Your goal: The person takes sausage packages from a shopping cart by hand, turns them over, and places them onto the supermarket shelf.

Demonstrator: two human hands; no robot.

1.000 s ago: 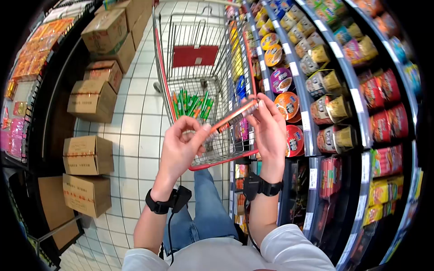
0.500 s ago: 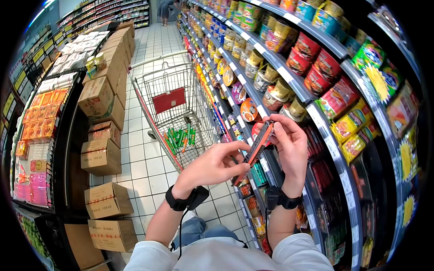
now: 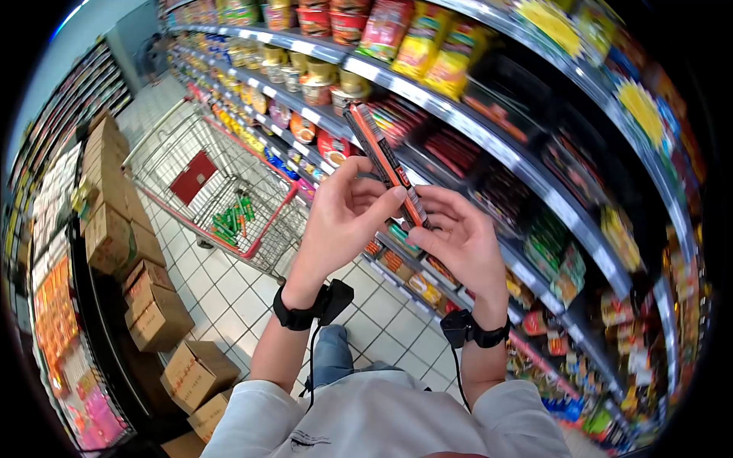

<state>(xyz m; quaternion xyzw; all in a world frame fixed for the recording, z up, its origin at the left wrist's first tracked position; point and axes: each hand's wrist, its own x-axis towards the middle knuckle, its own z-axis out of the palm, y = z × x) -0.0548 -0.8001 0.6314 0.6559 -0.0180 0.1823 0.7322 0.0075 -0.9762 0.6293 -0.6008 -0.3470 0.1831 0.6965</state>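
Observation:
A thin stick-shaped packet (image 3: 376, 149), black and orange-red, is held up in front of the shelves, slanting from upper left to lower right. My left hand (image 3: 349, 217) is closed, its thumb and fingers pinching the packet around the middle. At the lower end, my right hand (image 3: 458, 233) holds the packet between thumb and fingers. Several green stick packets (image 3: 233, 219) lie in the wire shopping cart (image 3: 195, 177) at the left, apart from my hands.
Shelves (image 3: 489, 141) with cup noodles, yellow bags and trays of dark and red sticks run along the right. Cardboard boxes (image 3: 156, 317) line the left beside a display of orange packets (image 3: 53, 305). A person (image 3: 150, 59) is far down the aisle.
The view has swung right toward the shelves, and the cart now appears further left. The packet has gone from slanting up to the right to slanting up to the left, still in both hands.

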